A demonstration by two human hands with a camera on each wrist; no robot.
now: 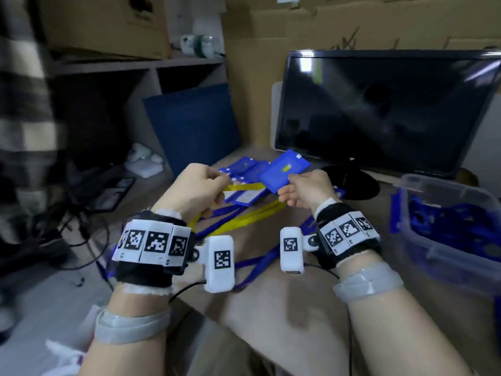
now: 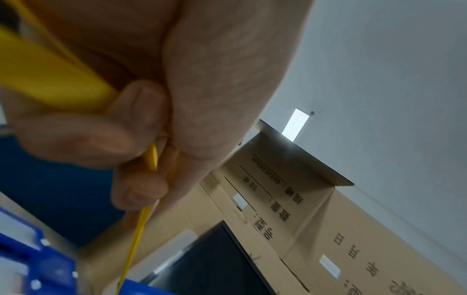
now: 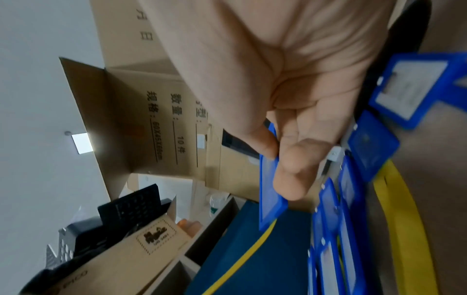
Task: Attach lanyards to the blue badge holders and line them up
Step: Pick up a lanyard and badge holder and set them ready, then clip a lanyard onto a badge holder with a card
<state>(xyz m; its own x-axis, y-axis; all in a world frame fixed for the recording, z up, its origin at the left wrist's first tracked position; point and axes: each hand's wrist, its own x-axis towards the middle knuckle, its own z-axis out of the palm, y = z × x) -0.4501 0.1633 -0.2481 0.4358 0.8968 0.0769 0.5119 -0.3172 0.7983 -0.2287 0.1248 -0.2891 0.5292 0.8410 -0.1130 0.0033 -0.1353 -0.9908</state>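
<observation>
R hand (image 1: 303, 189) pinches blue badge holder (image 1: 284, 170) by its corner, lifted above desk (image 1: 271, 308) w/ other holders; L hand (image 1: 195, 185) grips yellow lanyard (image 1: 245, 186), strap taut to holder; prob best to keep tension & holder steady while seating the strap end.

Bare table (image 1: 271, 308) is lying open nearer than the monitor (image 1: 379, 109); the plastic bin (image 1: 423, 191) is blocking its right.

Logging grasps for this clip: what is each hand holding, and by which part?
Left hand grips the yellow lanyard strap near its end. Right hand pinches the blue badge holder at its near edge.
</observation>
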